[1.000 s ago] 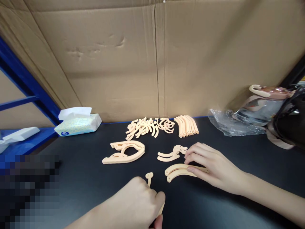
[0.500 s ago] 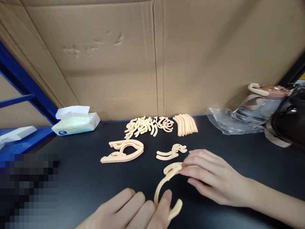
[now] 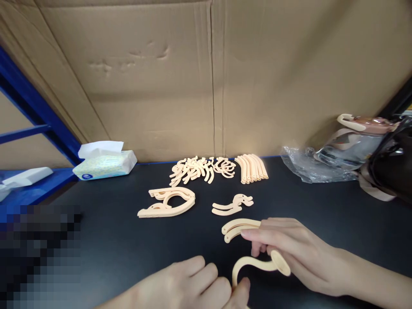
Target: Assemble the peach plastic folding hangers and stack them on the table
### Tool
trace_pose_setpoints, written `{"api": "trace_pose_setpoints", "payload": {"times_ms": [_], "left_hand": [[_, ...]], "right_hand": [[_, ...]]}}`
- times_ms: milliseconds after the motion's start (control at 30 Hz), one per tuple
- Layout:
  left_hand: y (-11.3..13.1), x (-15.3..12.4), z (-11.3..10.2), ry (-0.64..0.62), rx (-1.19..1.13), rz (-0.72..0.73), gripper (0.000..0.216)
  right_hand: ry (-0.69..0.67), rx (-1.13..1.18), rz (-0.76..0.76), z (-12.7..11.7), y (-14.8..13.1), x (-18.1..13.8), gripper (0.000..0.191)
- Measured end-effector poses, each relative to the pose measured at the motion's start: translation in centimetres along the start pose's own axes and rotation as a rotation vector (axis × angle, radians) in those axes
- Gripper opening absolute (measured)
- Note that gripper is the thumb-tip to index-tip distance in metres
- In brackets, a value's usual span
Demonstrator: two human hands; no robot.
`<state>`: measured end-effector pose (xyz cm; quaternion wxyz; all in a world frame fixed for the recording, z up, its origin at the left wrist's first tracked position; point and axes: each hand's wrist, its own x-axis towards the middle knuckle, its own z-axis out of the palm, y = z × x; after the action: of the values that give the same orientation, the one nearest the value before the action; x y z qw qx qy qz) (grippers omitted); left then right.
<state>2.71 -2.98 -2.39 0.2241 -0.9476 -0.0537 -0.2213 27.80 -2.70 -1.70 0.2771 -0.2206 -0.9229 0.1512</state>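
Observation:
Both hands hold one cream, hook-shaped plastic piece [image 3: 254,264] just above the black tabletop [image 3: 112,249]. My left hand [image 3: 196,287], fingers curled, pinches its lower end between thumb and fingers at the bottom edge. My right hand [image 3: 289,253] grips the rounded upper end, with its index finger stretched out over a pair of curved cream pieces [image 3: 236,227] lying on the table. Behind these lie a small bird-shaped piece [image 3: 232,204] and a larger assembled curved part [image 3: 167,204].
Rows of small cream parts [image 3: 202,168] and curved strips [image 3: 251,168] lie by the cardboard wall [image 3: 206,86]. A tissue pack [image 3: 104,164] sits at the left beside a blue shelf frame [image 3: 35,107]. Clear plastic bags [image 3: 322,165] and a dark bag [image 3: 391,167] occupy the right.
My left hand brought the hook-shaped piece up from the table edge and turned it. My right hand left the curved pair and took hold of the hook's rounded end.

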Motion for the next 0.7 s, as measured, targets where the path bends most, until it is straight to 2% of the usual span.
{"api": "trace_pose_setpoints", "payload": {"times_ms": [133, 233, 367, 433, 600, 700], "left_hand": [[-0.5, 0.0, 0.1, 0.001, -0.057, -0.079, 0.026], [-0.8, -0.4, 0.7, 0.017, -0.055, -0.166, 0.030], [-1.7, -0.7, 1.4, 0.077, -0.002, -0.348, 0.018], [-2.1, -0.5, 1.6, 0.082, -0.021, -0.412, 0.019], [-2.2, -0.1, 1.7, -0.013, -0.247, -0.474, 0.025], [-2.2, -0.2, 1.9, -0.018, -0.358, -0.494, 0.029]], "right_hand": [[-0.017, 0.286, 0.209, -0.6, -0.7, 0.0, 0.036], [-0.002, 0.448, 0.291, -0.7, -0.7, 0.2, 0.032], [0.008, 0.582, 0.305, -0.7, -0.4, 0.7, 0.024], [0.007, 0.634, 0.308, -0.5, -0.3, 0.9, 0.022], [0.018, 0.676, 0.311, 0.3, 0.1, 0.9, 0.017], [-0.006, 0.686, 0.307, 0.5, 0.1, 0.8, 0.018]]}}
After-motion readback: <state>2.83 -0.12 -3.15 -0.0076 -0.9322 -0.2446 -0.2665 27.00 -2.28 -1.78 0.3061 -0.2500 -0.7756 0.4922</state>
